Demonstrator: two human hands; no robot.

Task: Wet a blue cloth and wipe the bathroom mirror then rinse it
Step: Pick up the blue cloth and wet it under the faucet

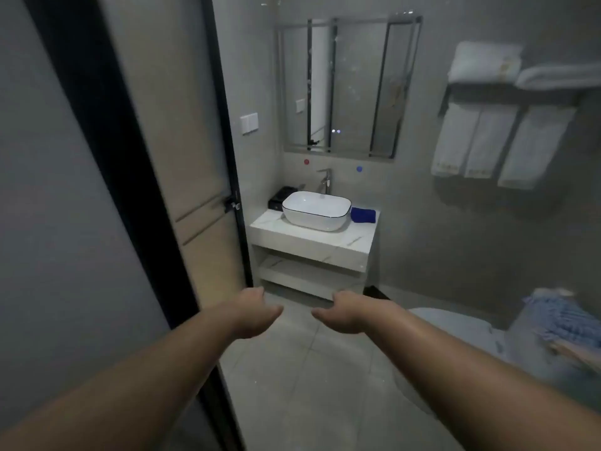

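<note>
A folded blue cloth point(363, 214) lies on the white marble counter point(341, 244), just right of the white basin point(316, 214). Behind the basin a chrome tap point(326, 180) stands upright. Above it, the mirror point(349, 86) hangs on the grey wall. My left hand point(252, 312) and my right hand point(344, 312) are stretched out side by side over the floor, well short of the counter. Their fingers hang down loosely curled and hold nothing.
An open door with a dark frame point(182, 177) stands at my left. White towels point(497, 141) hang on a rack at the right wall. A toilet point(461, 327) with a blue cloth heap point(566, 323) sits at the right. A black box point(281, 196) sits left of the basin.
</note>
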